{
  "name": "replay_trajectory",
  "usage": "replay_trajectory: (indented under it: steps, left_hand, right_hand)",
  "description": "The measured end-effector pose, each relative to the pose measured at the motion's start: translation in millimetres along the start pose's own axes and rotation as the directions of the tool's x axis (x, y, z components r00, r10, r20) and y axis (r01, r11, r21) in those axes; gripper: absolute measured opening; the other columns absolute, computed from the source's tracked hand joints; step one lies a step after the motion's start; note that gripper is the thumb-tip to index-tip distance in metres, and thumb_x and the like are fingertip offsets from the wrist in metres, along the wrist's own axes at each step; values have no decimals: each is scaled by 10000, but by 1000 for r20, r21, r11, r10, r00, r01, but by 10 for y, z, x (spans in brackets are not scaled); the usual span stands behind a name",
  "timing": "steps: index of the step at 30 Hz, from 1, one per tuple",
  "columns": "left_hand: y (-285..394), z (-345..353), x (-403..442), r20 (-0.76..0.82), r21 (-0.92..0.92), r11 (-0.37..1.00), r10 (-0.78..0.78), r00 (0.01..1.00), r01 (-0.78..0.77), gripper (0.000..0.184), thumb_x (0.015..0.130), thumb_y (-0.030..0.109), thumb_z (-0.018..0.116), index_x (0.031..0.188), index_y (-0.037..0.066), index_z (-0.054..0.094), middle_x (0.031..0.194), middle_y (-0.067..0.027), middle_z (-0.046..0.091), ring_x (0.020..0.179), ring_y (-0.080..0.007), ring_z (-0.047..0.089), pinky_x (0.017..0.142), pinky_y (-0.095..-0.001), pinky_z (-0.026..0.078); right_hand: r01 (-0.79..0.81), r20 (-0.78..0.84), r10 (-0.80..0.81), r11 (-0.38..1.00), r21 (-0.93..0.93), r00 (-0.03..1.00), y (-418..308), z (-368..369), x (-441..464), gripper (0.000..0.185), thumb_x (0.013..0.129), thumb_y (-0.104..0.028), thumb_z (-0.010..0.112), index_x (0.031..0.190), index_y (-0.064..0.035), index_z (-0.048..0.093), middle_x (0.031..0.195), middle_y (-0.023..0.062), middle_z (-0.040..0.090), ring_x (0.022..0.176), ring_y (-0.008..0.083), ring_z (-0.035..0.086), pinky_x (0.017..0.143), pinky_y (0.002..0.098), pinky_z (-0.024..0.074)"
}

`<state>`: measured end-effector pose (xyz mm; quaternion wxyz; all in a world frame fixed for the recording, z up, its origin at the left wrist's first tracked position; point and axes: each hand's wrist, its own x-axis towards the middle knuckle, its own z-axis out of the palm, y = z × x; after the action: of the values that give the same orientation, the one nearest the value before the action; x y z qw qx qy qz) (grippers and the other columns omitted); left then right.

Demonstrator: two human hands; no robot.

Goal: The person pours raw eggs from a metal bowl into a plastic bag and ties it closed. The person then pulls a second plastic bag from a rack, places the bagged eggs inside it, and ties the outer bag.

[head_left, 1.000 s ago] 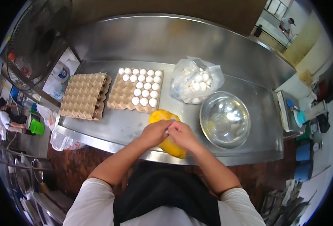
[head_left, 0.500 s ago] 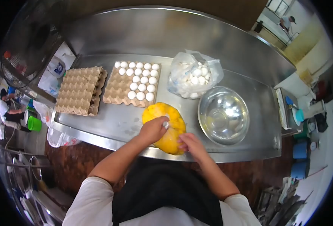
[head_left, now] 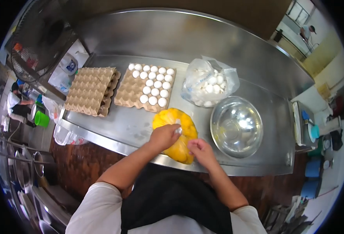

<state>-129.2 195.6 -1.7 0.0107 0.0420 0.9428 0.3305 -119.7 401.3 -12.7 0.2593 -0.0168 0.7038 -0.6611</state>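
Observation:
A clear plastic bag (head_left: 178,151) filled with lumpy yellow contents, looking like egg yolks, lies at the front edge of the steel table. My left hand (head_left: 164,137) is closed around its gathered neck, and a bit of whitish plastic pokes out by the thumb. At the bag's right side, my right hand (head_left: 202,151) has its fingers curled in a pinch; whatever is between them is hidden. To the right stands a shiny metal bowl (head_left: 237,142). Behind the yellow bag, a cardboard egg tray (head_left: 130,91) is partly filled with white eggs (head_left: 155,92).
Stacked egg trays (head_left: 88,91) sit on the left of the steel table (head_left: 121,130). A plastic bag of white eggshells (head_left: 203,84) stands behind the bowl. A fan (head_left: 39,39) is at upper left. Other people (head_left: 16,103) are in the background, left and upper right.
The view has shifted slightly, so the table's things appear a little farther right. My right hand's fingers have curled in tighter beside the yellow bag. My left hand keeps its hold.

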Motion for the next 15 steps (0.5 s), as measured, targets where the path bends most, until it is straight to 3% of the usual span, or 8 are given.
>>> replay_trajectory:
  steps: [5, 8, 12, 15]
  left_hand:
    - [-53, 51, -74, -112, -62, 992, 103, 988, -111, 273, 819, 205, 619, 1075, 113, 650, 742, -97, 637, 672, -248, 629, 621, -354, 506]
    - [131, -64, -157, -82, -263, 965, -13, 997, -10, 249, 823, 174, 636, 1061, 102, 654, 704, -85, 616, 613, -212, 602, 584, -325, 491]
    - [216, -45, -282, -227, -317, 939, 61, 972, -133, 213, 826, 128, 652, 1033, 79, 658, 699, -77, 613, 577, -168, 574, 558, -290, 476]
    - [275, -19, -357, -164, -424, 896, 69, 984, -133, 209, 831, 152, 648, 1030, 89, 662, 745, -97, 630, 583, -184, 600, 564, -296, 489]
  right_hand:
    - [-111, 16, 111, 993, 25, 994, -17, -57, -88, 221, 865, -179, 639, 1013, -21, 598, 831, 30, 618, 704, 99, 571, 662, 236, 468]
    - [-114, 46, 112, 993, 42, 993, -19, -96, -106, 218, 871, -173, 633, 1020, -18, 598, 829, 27, 620, 707, 98, 571, 664, 233, 468]
    - [-100, 42, 99, 995, 28, 994, -90, -126, -177, 214, 879, -167, 627, 1025, -13, 597, 826, 28, 621, 715, 91, 572, 668, 229, 468]
    - [-44, 17, 44, 999, 16, 999, -9, -167, -240, 211, 880, -171, 627, 1021, -16, 600, 829, 25, 622, 718, 84, 568, 668, 229, 466]
